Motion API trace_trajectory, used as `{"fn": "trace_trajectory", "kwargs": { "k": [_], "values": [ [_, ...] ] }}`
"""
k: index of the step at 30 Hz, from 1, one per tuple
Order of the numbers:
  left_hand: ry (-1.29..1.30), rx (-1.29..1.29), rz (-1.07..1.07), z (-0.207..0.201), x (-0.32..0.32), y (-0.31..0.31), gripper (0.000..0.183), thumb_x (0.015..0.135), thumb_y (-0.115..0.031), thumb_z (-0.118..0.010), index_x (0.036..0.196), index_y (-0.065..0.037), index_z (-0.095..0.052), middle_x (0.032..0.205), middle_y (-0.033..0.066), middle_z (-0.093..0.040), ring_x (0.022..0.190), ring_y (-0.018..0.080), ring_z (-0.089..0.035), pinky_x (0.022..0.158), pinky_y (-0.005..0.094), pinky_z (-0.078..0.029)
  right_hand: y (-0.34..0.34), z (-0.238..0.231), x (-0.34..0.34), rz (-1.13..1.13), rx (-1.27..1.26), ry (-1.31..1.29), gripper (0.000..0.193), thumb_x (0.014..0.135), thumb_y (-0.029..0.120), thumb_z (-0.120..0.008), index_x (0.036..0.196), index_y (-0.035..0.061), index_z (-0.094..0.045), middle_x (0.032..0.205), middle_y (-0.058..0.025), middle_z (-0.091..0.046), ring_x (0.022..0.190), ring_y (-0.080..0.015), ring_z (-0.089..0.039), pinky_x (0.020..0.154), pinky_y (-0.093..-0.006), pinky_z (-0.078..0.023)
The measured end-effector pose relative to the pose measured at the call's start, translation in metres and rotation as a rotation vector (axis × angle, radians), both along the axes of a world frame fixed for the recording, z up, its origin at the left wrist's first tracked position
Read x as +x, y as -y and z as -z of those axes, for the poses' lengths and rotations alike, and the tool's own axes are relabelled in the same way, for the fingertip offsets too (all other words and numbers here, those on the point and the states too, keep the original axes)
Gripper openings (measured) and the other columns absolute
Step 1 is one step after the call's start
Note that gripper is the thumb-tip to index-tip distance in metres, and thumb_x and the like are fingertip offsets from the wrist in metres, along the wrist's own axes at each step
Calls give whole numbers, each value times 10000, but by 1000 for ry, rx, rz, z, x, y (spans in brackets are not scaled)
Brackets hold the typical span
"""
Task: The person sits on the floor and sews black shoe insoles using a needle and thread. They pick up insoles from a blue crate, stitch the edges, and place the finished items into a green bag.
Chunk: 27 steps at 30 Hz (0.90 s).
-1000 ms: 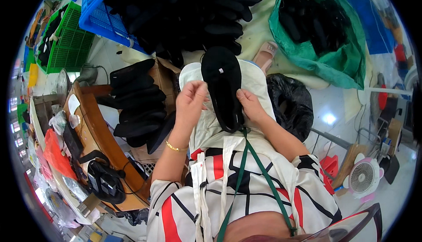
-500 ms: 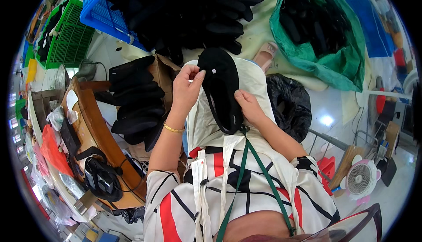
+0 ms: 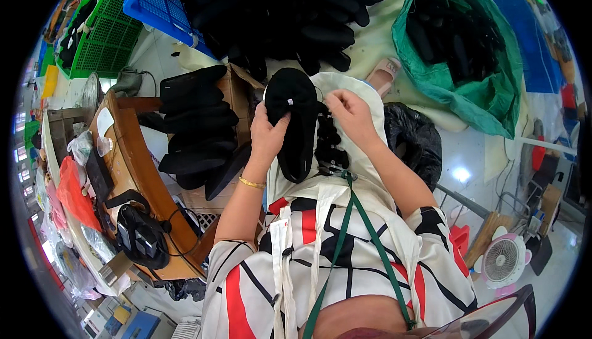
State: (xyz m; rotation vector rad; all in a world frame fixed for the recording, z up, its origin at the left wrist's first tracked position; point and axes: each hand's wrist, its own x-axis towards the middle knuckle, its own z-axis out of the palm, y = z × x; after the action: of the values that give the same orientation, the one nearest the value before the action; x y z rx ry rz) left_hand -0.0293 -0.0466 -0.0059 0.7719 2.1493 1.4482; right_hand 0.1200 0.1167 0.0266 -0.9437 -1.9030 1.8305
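Note:
A black fabric slipper (image 3: pixel 295 148) with a small white tag near its toe opening stands over my lap, toe pointing away from me. My left hand (image 3: pixel 268 134) grips its left side, thumb on the upper by the opening. To the right of the toe, apart from the slipper, my right hand (image 3: pixel 350 112) is raised with thumb and fingers pinched together; anything between them is too small to make out. A cluster of small black pieces (image 3: pixel 328 140) lies on my cream apron (image 3: pixel 364 179) beneath that hand, beside the slipper.
Black slippers overflow a blue crate (image 3: pixel 161 12) ahead. More sit stacked on the left (image 3: pixel 196 123), near a wooden table (image 3: pixel 139 197). A green sack (image 3: pixel 459 102) of black items and a black plastic bag (image 3: pixel 414 148) stand to the right, with a fan (image 3: pixel 502 257) lower down.
My right hand has let go of the slipper's right side and lifted away to the right. My left hand has closed around its left side, and the slipper has shifted left, uncovering the black pieces.

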Motion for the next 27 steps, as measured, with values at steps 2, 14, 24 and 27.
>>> {"fn": "trace_trajectory", "kwargs": {
  "k": [2, 14, 24, 27],
  "values": [
    [-33, -45, -18, -6, 6, -2, 341, 844, -129, -692, 1124, 12, -560, 1007, 190, -675, 924, 314, -658, 823, 373, -502, 5, -5, -16, -25, 10, -39, 185, 939, 192, -653, 950, 7, -650, 801, 21, -592, 718, -55, -512, 656, -225, -437],
    [273, 92, -208, 32, 15, 11, 262, 836, -90, -676, 1057, 13, -581, 967, 151, -682, 878, 220, -646, 803, 338, -504, 58, 19, -19, -73, 126, 74, 174, 888, 174, -676, 891, 4, -638, 783, -95, -607, 688, -202, -564, 633, -320, -454],
    [340, 58, -117, 20, 0, 13, 353, 853, -162, -718, 1129, 13, -582, 1018, 152, -689, 920, 219, -653, 841, 335, -503, -6, 15, 42, -40, -214, 40, 205, 971, 201, -604, 975, 8, -673, 820, 4, -639, 711, -66, -568, 653, -233, -485],
    [321, 71, -103, 8, -10, 14, 395, 855, -169, -719, 1179, 8, -578, 1052, 146, -688, 958, 216, -650, 868, 328, -497, -45, 12, 82, 223, -387, -10, 166, 968, 178, -605, 934, 23, -651, 781, 0, -604, 669, -88, -552, 630, -250, -493]
  ]
}}
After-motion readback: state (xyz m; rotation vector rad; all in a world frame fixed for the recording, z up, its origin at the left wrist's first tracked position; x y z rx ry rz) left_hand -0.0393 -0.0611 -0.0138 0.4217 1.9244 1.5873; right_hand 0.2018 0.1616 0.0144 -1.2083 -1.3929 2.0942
